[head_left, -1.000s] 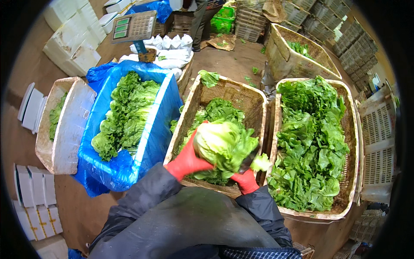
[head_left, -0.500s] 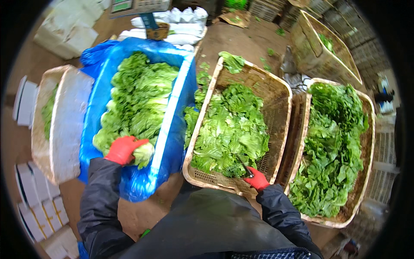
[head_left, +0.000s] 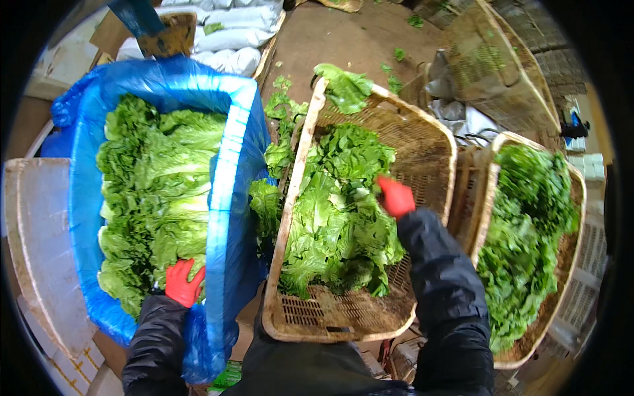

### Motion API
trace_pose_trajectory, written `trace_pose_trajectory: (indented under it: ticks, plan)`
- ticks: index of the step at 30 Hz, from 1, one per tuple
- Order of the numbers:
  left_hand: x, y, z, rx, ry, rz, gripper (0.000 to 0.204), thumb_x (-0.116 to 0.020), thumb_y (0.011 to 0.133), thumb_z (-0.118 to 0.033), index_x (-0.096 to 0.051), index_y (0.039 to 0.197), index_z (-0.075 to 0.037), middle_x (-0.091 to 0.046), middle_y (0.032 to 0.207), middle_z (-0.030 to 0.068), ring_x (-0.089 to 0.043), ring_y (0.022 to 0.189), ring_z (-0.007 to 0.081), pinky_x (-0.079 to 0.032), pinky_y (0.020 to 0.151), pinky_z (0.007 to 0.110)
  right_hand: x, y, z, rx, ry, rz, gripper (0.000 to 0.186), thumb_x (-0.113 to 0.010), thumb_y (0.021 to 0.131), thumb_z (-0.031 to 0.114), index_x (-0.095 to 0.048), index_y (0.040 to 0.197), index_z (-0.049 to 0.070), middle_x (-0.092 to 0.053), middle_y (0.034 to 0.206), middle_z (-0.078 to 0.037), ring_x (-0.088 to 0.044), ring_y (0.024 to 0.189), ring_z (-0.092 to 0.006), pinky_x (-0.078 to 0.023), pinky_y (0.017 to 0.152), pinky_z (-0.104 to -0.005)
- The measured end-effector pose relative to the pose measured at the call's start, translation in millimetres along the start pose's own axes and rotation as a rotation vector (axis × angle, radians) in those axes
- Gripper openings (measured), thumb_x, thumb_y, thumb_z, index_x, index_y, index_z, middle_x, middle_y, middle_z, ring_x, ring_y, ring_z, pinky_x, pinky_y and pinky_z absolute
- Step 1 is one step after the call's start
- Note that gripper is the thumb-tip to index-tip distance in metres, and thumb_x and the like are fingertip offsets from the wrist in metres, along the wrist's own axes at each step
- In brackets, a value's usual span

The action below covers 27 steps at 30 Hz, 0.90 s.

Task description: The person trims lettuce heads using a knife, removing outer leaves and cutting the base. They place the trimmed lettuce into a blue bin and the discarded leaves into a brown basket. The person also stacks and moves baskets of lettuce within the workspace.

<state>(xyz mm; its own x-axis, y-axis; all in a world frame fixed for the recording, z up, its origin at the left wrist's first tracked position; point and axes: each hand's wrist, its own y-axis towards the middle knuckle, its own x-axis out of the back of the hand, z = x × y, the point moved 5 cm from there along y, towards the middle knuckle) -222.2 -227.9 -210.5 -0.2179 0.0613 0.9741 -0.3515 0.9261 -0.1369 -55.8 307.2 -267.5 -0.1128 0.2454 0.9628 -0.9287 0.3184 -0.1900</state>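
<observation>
Heads of green lettuce [head_left: 165, 171] lie in rows in a crate lined with a blue plastic bag [head_left: 228, 178]. My red-gloved left hand [head_left: 185, 282] rests on the lettuce at the crate's near end, with thumb and fingers apart. To the right, a worn, slatted plastic crate [head_left: 337, 310] holds loose lettuce leaves [head_left: 330, 224]. Over the right side of those leaves is my red-gloved right hand [head_left: 396, 196], slightly blurred and with fingers closed. Whatever is in it is hidden. One large leaf [head_left: 347, 87] hangs over this crate's far left corner.
At the right, another crate [head_left: 574, 218] holds more lettuce leaves [head_left: 528, 244]. A tilted dirty crate [head_left: 495, 66] stands at the far right. White filled bags [head_left: 234, 39] are stacked behind the blue liner. A pale bin [head_left: 49, 257] stands at the left; leaf scraps lie on the floor.
My right hand has moved away from me over the middle crate; the thin dark-handled tool seen in it earlier no longer shows. My left hand no longer grips a lettuce head. The view has shifted.
</observation>
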Motion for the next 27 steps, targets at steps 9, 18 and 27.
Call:
trace_pose_trajectory:
  ticks: [9,18,27]
  plan:
    - [-15.5,6.8,15.5,0.021,-0.088,-0.096,0.041,-0.059,0.063,-0.023,-0.062,0.104,-0.029,-0.055,0.104,0.0125,-0.056,0.087,0.0297,-0.043,0.055,0.042,-135.3,195.7,-73.2,-0.094,0.3,-0.16,0.056,-0.066,0.071,0.012,-0.049,0.124,0.008,-0.059,0.11,-0.022,-0.055,0.105,-0.0351,-0.046,0.087,-0.0413]
    - [58.9,26.3,-28.3,0.063,-0.181,0.108,0.06,-0.066,0.068,-0.019,-0.049,0.126,-0.019,-0.051,0.118,0.0162,-0.049,0.107,0.0333,-0.04,0.086,0.049,-8.3,21.0,17.6,-0.443,0.41,-0.136,0.025,-0.069,0.065,0.015,-0.062,0.088,0.005,-0.062,0.085,-0.018,-0.06,0.079,-0.0342,-0.047,0.07,-0.0404]
    - [112.7,99.2,-277.6,0.64,-2.298,-0.055,0.065,-0.053,0.086,-0.049,-0.034,0.137,-0.012,-0.049,0.125,0.0115,-0.052,0.108,0.0237,-0.043,0.09,0.039,166.1,-327.5,148.5,-0.034,0.568,-0.338,0.044,-0.068,0.07,0.004,-0.058,0.113,0.002,-0.06,0.109,-0.016,-0.059,0.101,-0.0234,-0.045,0.088,-0.0322]
